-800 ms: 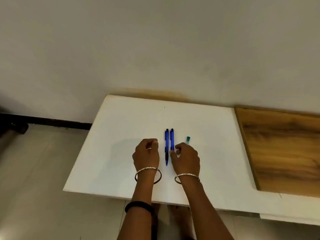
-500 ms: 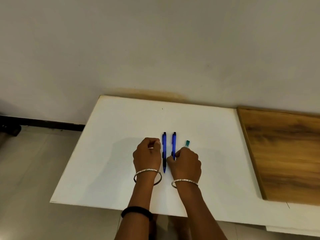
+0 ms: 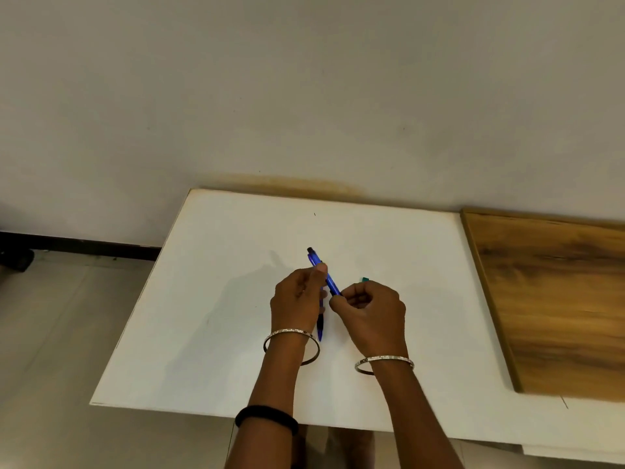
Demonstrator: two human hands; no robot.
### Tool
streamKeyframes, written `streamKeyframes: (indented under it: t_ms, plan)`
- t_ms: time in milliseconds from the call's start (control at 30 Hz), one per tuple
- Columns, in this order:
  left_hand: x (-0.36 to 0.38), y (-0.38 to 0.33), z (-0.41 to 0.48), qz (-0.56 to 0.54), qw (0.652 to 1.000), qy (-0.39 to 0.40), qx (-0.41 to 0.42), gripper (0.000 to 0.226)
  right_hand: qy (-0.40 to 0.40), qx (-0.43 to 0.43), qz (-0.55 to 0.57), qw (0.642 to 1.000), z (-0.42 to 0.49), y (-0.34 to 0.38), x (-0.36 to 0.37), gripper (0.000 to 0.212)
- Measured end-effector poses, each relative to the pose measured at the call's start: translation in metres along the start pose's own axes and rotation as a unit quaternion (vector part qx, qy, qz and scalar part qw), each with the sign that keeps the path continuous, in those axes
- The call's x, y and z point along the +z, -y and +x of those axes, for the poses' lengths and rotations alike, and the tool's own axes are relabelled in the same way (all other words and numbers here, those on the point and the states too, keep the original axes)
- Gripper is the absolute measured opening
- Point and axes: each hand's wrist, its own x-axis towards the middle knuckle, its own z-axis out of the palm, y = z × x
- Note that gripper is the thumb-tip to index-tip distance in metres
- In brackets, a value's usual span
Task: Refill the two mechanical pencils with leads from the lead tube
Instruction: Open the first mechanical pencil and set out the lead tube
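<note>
Your forearms rise from the near edge of the flat white board [image 3: 209, 333], wrists bangled. Your left hand [image 3: 297, 304] and right hand [image 3: 370, 313] together pinch one slim blue mechanical pencil [image 3: 321, 270], tilted with its black cap pointing away. The second blue mechanical pencil [image 3: 320, 328] lies flat beneath your left hand. Beyond your right knuckles shows the green-capped lead tube [image 3: 365, 279].
</note>
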Motion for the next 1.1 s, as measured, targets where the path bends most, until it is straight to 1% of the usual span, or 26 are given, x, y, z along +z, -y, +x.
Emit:
streamKeyframes:
  t_ms: [100,167,200,233,267,333,367,400,467,533,567,667,767,933,1033,1100]
  plan:
    - [0.001,-0.004,-0.004,-0.044,0.999,0.012,0.021,0.025,0.062,-0.007,0.051,0.997,-0.002,0.0,-0.003,0.008]
    - [0.001,-0.005,-0.006,-0.044,0.998,-0.001,0.049,0.023,0.121,-0.014,0.073,0.99,0.0,-0.001,-0.009,0.008]
    - [0.002,-0.005,-0.007,-0.039,0.997,-0.008,0.062,0.022,0.135,-0.019,0.08,0.988,0.002,-0.002,-0.014,0.007]
    - [0.002,-0.005,-0.007,-0.032,0.997,-0.01,0.072,0.022,0.121,-0.017,0.093,0.988,0.003,-0.004,-0.019,0.007]
    - [0.002,-0.004,-0.008,-0.023,0.997,-0.001,0.078,0.022,0.083,-0.002,0.119,0.989,0.006,-0.006,-0.024,0.006]
    - [0.003,-0.004,-0.008,0.018,0.994,0.045,0.094,0.025,-0.006,0.045,0.182,0.982,0.011,-0.01,-0.034,0.004]
    - [0.005,-0.003,-0.009,0.049,0.991,0.071,0.105,0.026,-0.029,0.06,0.204,0.977,0.013,-0.011,-0.038,0.004]
    - [0.008,-0.002,-0.009,0.085,0.985,0.092,0.12,0.027,-0.033,0.067,0.224,0.972,0.016,-0.013,-0.041,0.004]
    - [0.014,0.001,-0.009,0.165,0.967,0.115,0.154,0.028,-0.012,0.071,0.267,0.961,0.02,-0.016,-0.044,0.006]
    - [0.02,0.005,-0.008,0.226,0.949,0.12,0.187,0.028,0.011,0.068,0.287,0.955,0.023,-0.019,-0.044,0.006]
    - [0.021,0.006,-0.008,0.24,0.942,0.119,0.202,0.027,0.017,0.064,0.29,0.955,0.025,-0.02,-0.043,0.006]
    - [0.024,0.007,-0.006,0.248,0.934,0.116,0.229,0.022,0.022,0.072,0.336,0.939,0.027,-0.024,-0.045,0.004]
    - [0.028,0.007,-0.005,0.24,0.935,0.113,0.235,0.021,0.024,0.078,0.375,0.923,0.029,-0.028,-0.049,0.003]
    - [0.034,0.005,-0.007,0.23,0.94,0.088,0.235,0.027,0.004,0.055,0.368,0.928,0.029,-0.03,-0.05,0.002]
    - [0.036,0.004,-0.007,0.235,0.94,0.082,0.235,0.027,-0.009,0.057,0.37,0.927,0.029,-0.03,-0.05,0.006]
    - [0.036,0.003,-0.007,0.238,0.94,0.081,0.232,0.027,-0.008,0.062,0.378,0.924,0.029,-0.03,-0.05,0.004]
